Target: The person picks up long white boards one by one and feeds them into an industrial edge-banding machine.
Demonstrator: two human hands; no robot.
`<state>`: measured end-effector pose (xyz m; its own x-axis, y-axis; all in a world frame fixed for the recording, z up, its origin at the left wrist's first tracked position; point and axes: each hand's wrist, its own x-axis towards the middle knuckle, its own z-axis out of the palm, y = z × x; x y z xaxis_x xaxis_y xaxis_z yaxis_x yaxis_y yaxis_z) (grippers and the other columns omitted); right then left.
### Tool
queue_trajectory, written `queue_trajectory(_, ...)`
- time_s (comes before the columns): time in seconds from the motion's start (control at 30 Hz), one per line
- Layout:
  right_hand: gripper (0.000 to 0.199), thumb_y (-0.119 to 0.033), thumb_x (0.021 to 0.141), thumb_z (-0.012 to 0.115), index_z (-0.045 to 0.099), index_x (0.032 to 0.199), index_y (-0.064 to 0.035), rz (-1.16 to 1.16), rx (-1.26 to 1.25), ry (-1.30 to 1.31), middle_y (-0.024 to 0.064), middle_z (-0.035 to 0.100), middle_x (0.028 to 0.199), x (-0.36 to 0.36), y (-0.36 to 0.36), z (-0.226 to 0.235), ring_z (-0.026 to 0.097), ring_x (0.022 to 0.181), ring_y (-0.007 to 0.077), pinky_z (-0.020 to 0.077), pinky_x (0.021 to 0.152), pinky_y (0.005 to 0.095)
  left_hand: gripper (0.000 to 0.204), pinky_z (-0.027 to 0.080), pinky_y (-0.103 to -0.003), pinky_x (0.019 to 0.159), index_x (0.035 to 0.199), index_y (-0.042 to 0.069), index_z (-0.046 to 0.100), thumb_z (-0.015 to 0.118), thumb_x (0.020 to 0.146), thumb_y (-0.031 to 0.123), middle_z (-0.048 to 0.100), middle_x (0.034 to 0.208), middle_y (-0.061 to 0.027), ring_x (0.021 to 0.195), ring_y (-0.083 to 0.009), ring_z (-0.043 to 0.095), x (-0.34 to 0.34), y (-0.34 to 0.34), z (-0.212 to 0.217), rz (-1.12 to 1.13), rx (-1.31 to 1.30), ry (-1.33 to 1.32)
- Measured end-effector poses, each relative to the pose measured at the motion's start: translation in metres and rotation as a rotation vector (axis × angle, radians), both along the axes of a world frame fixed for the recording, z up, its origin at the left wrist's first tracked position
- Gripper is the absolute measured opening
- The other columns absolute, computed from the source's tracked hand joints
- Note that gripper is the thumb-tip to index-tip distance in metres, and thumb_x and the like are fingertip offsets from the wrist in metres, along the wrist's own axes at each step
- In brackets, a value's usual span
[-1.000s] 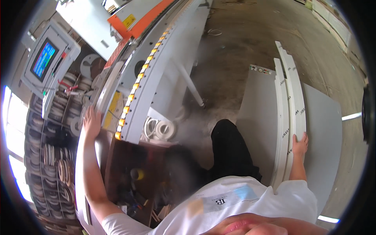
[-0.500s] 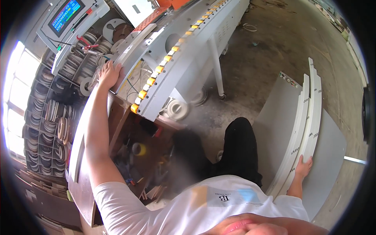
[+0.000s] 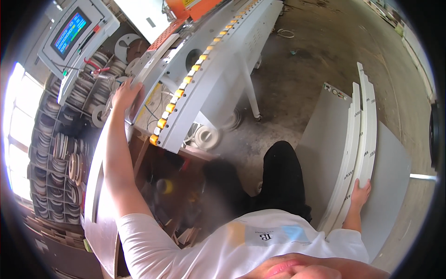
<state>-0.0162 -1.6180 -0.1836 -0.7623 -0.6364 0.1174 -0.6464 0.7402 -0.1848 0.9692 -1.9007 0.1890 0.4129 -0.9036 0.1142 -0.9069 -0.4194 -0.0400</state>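
Observation:
My left hand (image 3: 125,94) is closed over a long narrow white strip (image 3: 96,197) at the side of the grey machine (image 3: 195,100). The strip runs under my hand and forearm, which hide part of it. To my right, several long white strips (image 3: 369,121) with small dark printed marks lie stacked on grey panels (image 3: 320,123). My right hand (image 3: 359,194) is closed on the near part of the outer strip, thumb and fingers at its edges.
Yellow rollers (image 3: 187,80) line the machine's edge. A control screen (image 3: 70,33) stands at the far left, above racks of edge-banding rolls (image 3: 65,144). A brown cabinet (image 3: 153,153) with tools inside sits below my left arm. White rolls (image 3: 206,137) lie under the machine.
The whole view has shifted slightly, with the machine and panels lower and farther left. My left fingers look less spread over the strip. My right hand stays on the stacked strips.

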Motion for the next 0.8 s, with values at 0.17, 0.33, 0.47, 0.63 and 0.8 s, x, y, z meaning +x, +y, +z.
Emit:
queue_trajectory(0.17,0.079,-0.058,0.101,0.065,0.043,0.163,-0.0138,0.001,0.015,-0.014,0.0167,0.046,0.164,0.01,-0.004,0.008,0.049,0.147,0.0407,0.0423,0.121,0.0519,0.077,0.038,-0.05,0.124,0.162,0.018,0.049,0.051,0.102,0.066,0.051,0.166,-0.0104,0.15,-0.0402,0.048,0.009,0.011,-0.014,-0.046,-0.096,-0.146)
queue_trajectory(0.33,0.079,-0.059,0.1,0.066,0.044,0.162,-0.0151,-0.004,-0.001,0.017,0.0156,0.047,0.164,-0.005,0.008,-0.003,0.05,0.145,0.0405,0.0438,0.119,0.0527,0.076,0.035,-0.049,0.125,0.161,0.017,0.051,0.052,0.102,0.066,0.051,0.165,-0.0108,0.152,-0.0393,0.045,0.005,0.001,-0.019,-0.045,-0.121,-0.135)
queue_trajectory(0.47,0.079,-0.058,0.098,0.068,0.044,0.161,-0.0162,-0.044,0.032,0.018,0.0137,0.048,0.164,0.006,-0.005,0.004,0.051,0.145,0.0393,0.0445,0.118,0.0528,0.075,0.039,-0.05,0.121,0.159,0.014,0.052,0.052,0.104,0.064,0.056,0.159,-0.0167,0.146,-0.0434,0.05,0.021,0.011,-0.022,-0.094,-0.164,-0.146)
queue_trajectory(0.63,0.08,-0.058,0.098,0.067,0.043,0.162,-0.0164,-0.029,0.001,0.029,0.0148,0.048,0.163,0.001,0.002,-0.003,0.052,0.144,0.0395,0.0447,0.117,0.0526,0.075,0.039,-0.047,0.122,0.162,0.012,0.049,0.056,0.104,0.059,0.054,0.162,-0.0176,0.148,-0.0406,0.051,0.015,0.007,-0.004,-0.108,-0.089,0.029)
queue_trajectory(0.8,0.081,-0.059,0.098,0.067,0.042,0.162,-0.0169,-0.035,0.002,0.029,0.0134,0.048,0.163,0.0,0.0,-0.007,0.051,0.145,0.0389,0.0445,0.117,0.0534,0.076,0.038,-0.047,0.123,0.164,0.015,0.047,0.055,0.104,0.061,0.052,0.165,-0.0138,0.15,-0.0373,0.049,0.028,0.009,-0.015,-0.134,-0.118,-0.015)
